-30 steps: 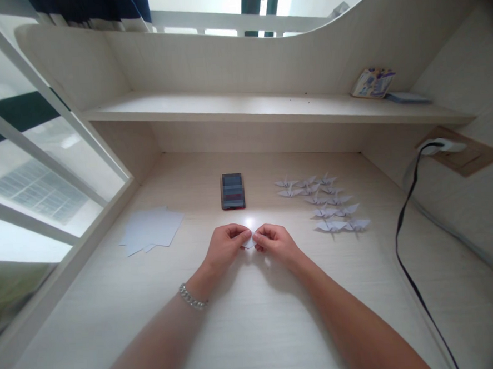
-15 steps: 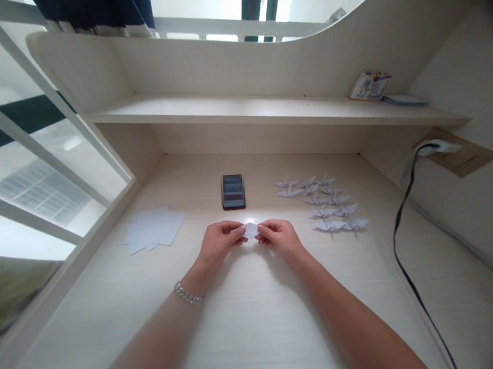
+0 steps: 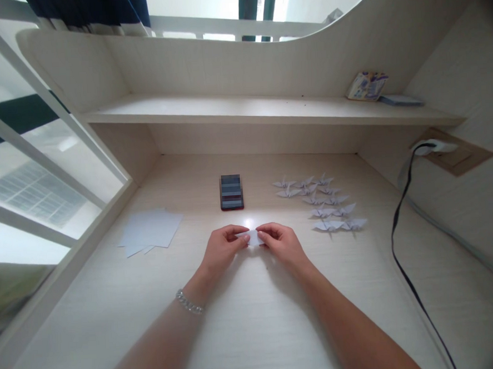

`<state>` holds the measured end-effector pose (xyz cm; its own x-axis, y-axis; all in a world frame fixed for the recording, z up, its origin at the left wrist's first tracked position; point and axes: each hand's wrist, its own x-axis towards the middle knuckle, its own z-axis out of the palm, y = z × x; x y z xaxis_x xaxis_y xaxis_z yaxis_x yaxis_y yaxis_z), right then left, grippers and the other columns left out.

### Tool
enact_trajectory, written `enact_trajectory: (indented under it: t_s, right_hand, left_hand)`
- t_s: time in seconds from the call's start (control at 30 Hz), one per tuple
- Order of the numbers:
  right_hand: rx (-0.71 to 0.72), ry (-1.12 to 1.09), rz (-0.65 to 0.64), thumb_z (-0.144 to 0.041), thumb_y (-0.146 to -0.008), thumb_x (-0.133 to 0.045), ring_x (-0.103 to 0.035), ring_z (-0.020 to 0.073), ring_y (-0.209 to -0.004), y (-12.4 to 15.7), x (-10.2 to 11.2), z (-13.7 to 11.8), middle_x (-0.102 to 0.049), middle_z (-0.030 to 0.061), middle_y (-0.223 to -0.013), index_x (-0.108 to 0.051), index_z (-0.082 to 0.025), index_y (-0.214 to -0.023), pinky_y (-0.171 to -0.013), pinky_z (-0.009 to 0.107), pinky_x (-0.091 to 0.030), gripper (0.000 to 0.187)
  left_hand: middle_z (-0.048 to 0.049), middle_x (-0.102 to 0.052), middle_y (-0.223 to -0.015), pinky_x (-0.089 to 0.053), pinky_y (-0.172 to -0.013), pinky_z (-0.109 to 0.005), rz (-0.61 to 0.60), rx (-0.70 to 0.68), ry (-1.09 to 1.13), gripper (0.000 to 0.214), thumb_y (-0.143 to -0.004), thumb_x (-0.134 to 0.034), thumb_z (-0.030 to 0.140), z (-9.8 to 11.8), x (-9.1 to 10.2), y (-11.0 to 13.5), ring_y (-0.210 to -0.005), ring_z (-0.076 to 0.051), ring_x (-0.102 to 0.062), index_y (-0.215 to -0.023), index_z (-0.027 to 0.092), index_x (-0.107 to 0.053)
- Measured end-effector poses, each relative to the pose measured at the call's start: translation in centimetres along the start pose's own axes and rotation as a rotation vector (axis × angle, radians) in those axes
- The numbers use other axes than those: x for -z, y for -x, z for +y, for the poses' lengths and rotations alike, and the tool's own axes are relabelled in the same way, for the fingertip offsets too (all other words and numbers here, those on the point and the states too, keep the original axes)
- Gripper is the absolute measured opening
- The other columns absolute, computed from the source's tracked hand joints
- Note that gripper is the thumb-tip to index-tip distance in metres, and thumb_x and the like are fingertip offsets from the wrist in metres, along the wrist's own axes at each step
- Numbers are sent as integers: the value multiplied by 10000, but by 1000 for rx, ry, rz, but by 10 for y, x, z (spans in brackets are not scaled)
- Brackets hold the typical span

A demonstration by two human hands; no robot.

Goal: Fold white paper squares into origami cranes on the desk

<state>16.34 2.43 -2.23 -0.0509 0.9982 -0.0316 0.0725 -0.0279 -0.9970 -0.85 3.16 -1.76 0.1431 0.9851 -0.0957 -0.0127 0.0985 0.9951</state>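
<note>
Both hands meet at the middle of the pale wooden desk (image 3: 246, 318). My left hand (image 3: 222, 247), with a silver bracelet at the wrist, pinches the left end of a small folded white paper (image 3: 252, 237). The right end of that paper is pinched by my right hand (image 3: 282, 242). The paper is held just above the desk, partly hidden by my fingers. A dark phone (image 3: 231, 191) lies flat just beyond my hands.
Several folded white paper cranes (image 3: 323, 202) lie in rows right of the phone. A loose stack of white sheets (image 3: 149, 230) lies at the left. A black cable (image 3: 405, 253) runs from a wall socket (image 3: 430, 147) down the right side. A shelf (image 3: 267, 108) holds a small box (image 3: 367, 84).
My hands have turned and refolded the small paper; it lay spread wider between my fingers half a second ago and is now pinched closer together. My view shifted slightly.
</note>
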Motion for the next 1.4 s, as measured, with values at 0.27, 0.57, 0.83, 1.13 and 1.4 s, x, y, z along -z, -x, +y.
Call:
enact_trajectory:
  t_s: [0.27, 0.57, 0.83, 1.13, 1.4]
  right_hand:
    - [30, 25, -7, -346, -757, -611, -627, 182, -714, 10, -4, -5, -689, 74, -875, -701, -178, -910, -622, 297, -542, 245]
    - [212, 162, 60, -287, -765, -630, -628, 183, -729, 13, -5, -3, -698, 66, -828, -725, -200, -923, -697, 307, -492, 204]
    - [281, 123, 61, -269, -763, -642, -628, 202, -796, 12, -6, 0, -695, 60, -853, -732, -244, -894, -722, 334, -494, 161]
    - [310, 106, 67, -237, -763, -643, -631, 199, -781, 12, -7, -1, -694, 58, -837, -737, -243, -852, -706, 330, -492, 130]
    - [193, 108, -33, -278, -742, -644, -633, 209, -793, 11, -4, -1, -695, 68, -841, -718, -204, -836, -704, 326, -496, 141]
  left_hand:
    - [-73, -694, -817, -513, -636, -262, 27, -86, -77, 259, -674, -705, 316, -4, -3, 6, -695, -163, -636, -859, 138, -673]
    - [-84, -715, -872, -531, -650, -276, 57, -78, -72, 303, -687, -691, 315, -1, -5, 12, -693, -170, -648, -932, 137, -706]
    - [-80, -723, -834, -537, -620, -278, 92, -70, -63, 276, -672, -697, 303, 2, -6, 14, -645, -164, -647, -896, 143, -723]
    - [-60, -720, -820, -531, -636, -273, 60, -97, -75, 213, -678, -689, 273, 2, -7, 15, -667, -163, -641, -855, 161, -725]
    - [-66, -710, -776, -509, -633, -269, 70, -106, -141, 153, -670, -679, 272, 0, -5, 14, -713, -184, -641, -769, 161, -713]
